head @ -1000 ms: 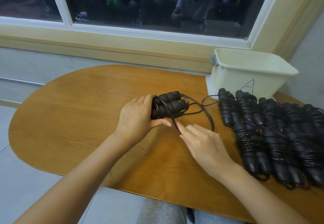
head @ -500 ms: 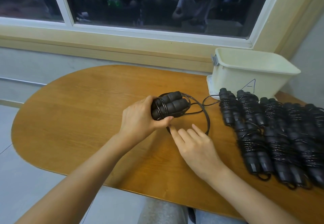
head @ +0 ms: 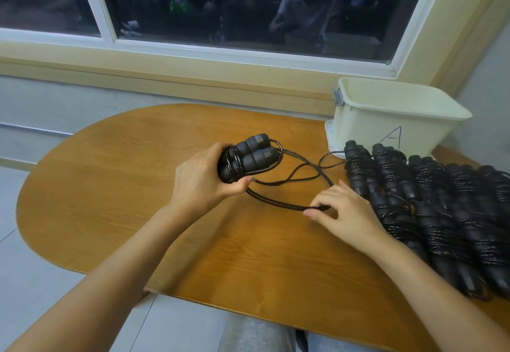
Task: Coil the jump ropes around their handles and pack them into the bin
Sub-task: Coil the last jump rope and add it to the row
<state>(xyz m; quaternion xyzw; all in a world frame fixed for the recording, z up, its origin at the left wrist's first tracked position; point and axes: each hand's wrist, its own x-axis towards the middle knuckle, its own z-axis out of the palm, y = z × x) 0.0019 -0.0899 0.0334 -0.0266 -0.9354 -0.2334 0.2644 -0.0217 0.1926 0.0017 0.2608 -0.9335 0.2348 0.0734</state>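
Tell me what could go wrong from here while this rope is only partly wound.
1. The loose cord loops right beside the pile of coiled ropes; pulling it with the right hand might snag a bundle.
2. The left hand grips the handles only at their wound end; the few turns there could slip off if tension drops.

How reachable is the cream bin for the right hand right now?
Likely yes, by going over: the right hand pinches the loose cord, and the row of coiled jump ropes lies on the table between it and the cream bin. Nothing stands above them, and the bin's top is open.
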